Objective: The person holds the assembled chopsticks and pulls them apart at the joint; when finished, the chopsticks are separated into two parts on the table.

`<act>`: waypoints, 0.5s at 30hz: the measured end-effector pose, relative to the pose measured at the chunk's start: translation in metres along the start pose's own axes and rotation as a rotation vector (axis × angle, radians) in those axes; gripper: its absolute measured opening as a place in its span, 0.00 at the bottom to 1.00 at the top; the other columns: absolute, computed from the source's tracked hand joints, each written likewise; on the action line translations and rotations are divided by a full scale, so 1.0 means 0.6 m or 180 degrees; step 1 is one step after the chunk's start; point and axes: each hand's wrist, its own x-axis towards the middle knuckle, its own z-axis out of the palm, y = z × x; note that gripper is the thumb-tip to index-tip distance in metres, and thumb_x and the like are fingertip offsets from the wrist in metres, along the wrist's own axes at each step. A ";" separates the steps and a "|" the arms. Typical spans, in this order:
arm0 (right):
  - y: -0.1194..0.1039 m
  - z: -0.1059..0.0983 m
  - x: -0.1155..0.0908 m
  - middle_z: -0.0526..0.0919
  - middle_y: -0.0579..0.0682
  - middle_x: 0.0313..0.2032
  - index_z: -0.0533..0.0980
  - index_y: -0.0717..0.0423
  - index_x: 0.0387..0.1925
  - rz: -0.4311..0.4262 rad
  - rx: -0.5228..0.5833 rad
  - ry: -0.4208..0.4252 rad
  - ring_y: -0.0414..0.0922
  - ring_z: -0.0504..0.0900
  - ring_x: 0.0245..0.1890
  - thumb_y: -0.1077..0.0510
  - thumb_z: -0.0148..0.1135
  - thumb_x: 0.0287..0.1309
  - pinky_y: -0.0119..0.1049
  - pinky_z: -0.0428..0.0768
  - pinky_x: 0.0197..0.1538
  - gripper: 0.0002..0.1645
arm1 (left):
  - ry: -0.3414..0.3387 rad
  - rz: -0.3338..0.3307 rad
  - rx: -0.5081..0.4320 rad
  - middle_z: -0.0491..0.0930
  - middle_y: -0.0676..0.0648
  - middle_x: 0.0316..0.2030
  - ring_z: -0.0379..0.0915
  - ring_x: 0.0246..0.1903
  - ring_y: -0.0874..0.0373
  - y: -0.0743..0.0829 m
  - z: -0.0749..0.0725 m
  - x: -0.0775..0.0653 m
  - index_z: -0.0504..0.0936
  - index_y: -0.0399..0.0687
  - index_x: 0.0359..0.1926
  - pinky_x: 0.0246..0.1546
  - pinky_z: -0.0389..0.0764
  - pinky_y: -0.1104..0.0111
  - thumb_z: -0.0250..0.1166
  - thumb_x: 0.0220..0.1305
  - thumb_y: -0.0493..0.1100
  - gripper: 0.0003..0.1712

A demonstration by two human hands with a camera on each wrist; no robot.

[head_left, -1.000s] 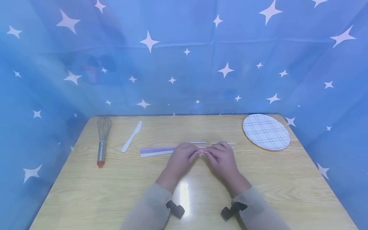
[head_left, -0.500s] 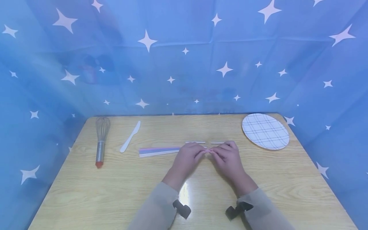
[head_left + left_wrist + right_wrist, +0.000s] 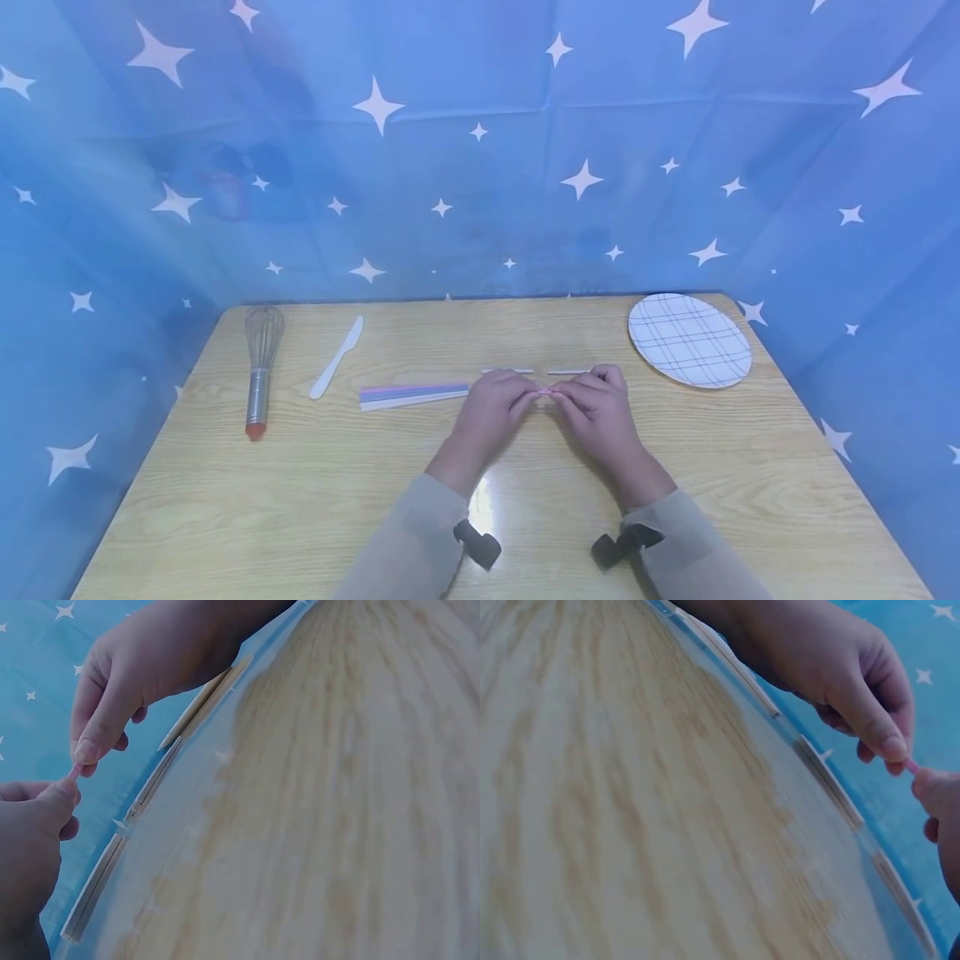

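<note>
Between the two hands a short piece of a thin pink stick (image 3: 544,391) shows, most of it hidden by the fingers. My left hand (image 3: 487,414) pinches one side of it with thumb and forefinger. From the other side my right hand (image 3: 597,414) pinches it the same way, fingertips close together. In the left wrist view the pink stick (image 3: 76,771) is raised over the table's far side, and the right wrist view shows the pink stick (image 3: 910,765) too. Left of the hands lies a fan of pink, blue and white flat sticks (image 3: 412,397).
Behind the hands lie short pale stick pieces (image 3: 507,371), with another pale piece (image 3: 567,372) to their right. A whisk (image 3: 260,371) and a white plastic knife (image 3: 337,358) lie at left. A checked plate (image 3: 690,340) sits at back right on the wooden table (image 3: 300,500).
Both hands have shifted slightly right together, still pinching the pink stick, and more of the flat stick fan shows. Over the last half second they have hardly moved.
</note>
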 end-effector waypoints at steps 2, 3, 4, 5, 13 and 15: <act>0.001 -0.001 -0.001 0.91 0.48 0.32 0.91 0.56 0.35 0.0019 0.0014 -0.0025 0.53 0.77 0.36 0.61 0.75 0.56 0.48 0.66 0.52 0.04 | 0.0004 0.0020 -0.0017 0.90 0.56 0.43 0.83 0.49 0.61 0.001 -0.001 0.001 0.92 0.53 0.45 0.64 0.77 0.70 0.68 0.76 0.46 0.07; 0.002 -0.002 -0.002 0.91 0.49 0.32 0.91 0.56 0.35 0.0032 0.0018 -0.0051 0.53 0.77 0.37 0.62 0.75 0.55 0.48 0.65 0.52 0.05 | 0.0011 0.0031 -0.0017 0.90 0.56 0.43 0.83 0.49 0.60 0.002 -0.001 0.001 0.92 0.52 0.45 0.63 0.77 0.70 0.68 0.76 0.45 0.07; 0.002 -0.003 -0.002 0.91 0.49 0.33 0.91 0.56 0.35 0.0049 0.0020 -0.0078 0.52 0.77 0.37 0.62 0.76 0.55 0.47 0.65 0.53 0.05 | 0.0018 0.0027 -0.0023 0.90 0.56 0.43 0.83 0.48 0.60 0.002 -0.001 0.001 0.92 0.52 0.45 0.63 0.77 0.70 0.69 0.75 0.45 0.06; 0.002 -0.004 -0.002 0.91 0.49 0.33 0.91 0.56 0.35 0.0071 0.0024 -0.0100 0.52 0.77 0.36 0.62 0.76 0.55 0.47 0.65 0.53 0.05 | 0.0016 0.0010 -0.0012 0.90 0.56 0.43 0.83 0.49 0.60 0.003 0.000 0.001 0.92 0.52 0.45 0.64 0.77 0.70 0.69 0.76 0.45 0.07; 0.003 -0.011 -0.002 0.91 0.49 0.33 0.91 0.56 0.36 0.0199 0.0005 -0.0209 0.50 0.80 0.36 0.63 0.78 0.54 0.45 0.65 0.55 0.06 | -0.0032 -0.0090 0.0141 0.90 0.55 0.46 0.84 0.51 0.59 0.006 0.008 0.002 0.92 0.52 0.47 0.65 0.77 0.69 0.67 0.77 0.49 0.10; 0.004 -0.012 -0.002 0.91 0.49 0.33 0.91 0.56 0.36 0.0231 0.0023 -0.0246 0.50 0.79 0.37 0.63 0.78 0.54 0.44 0.65 0.55 0.06 | -0.0049 -0.0082 0.0147 0.90 0.54 0.45 0.84 0.51 0.59 0.008 0.005 0.003 0.92 0.52 0.47 0.65 0.77 0.68 0.67 0.77 0.48 0.10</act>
